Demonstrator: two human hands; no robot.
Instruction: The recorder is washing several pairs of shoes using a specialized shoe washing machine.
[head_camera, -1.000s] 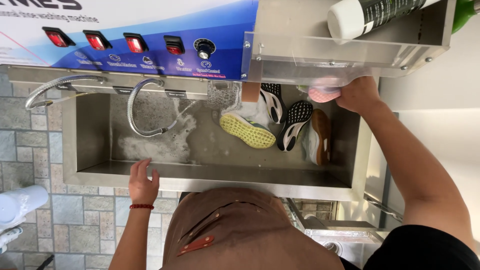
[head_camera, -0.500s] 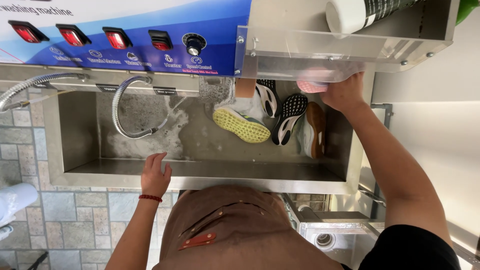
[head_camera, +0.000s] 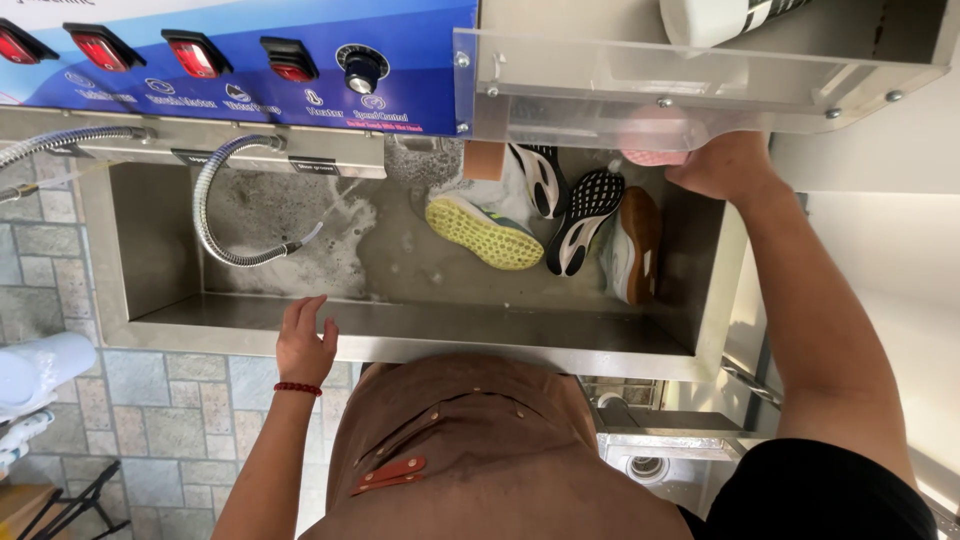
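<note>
since a second ago the right hand (head_camera: 722, 163) has lifted a little higher under the clear plastic shelf (head_camera: 640, 80), fingers curled around a pink sponge (head_camera: 655, 143) that looks soft and rounded, blurred behind the plastic. the left hand (head_camera: 305, 345) has shifted slightly right along the front rim of the steel sink (head_camera: 450, 345), fingers loosely spread and resting on the smooth metal, a red bead bracelet (head_camera: 297, 388) at the wrist. inside the sink, on the soapy wet floor, lie shoes: one with a bumpy yellow sole (head_camera: 482, 232), two with black-and-white dotted soles (head_camera: 583, 215), one with a brown sole (head_camera: 637, 245). a ribbed metal hose (head_camera: 215, 215) curves down into the foam.
</note>
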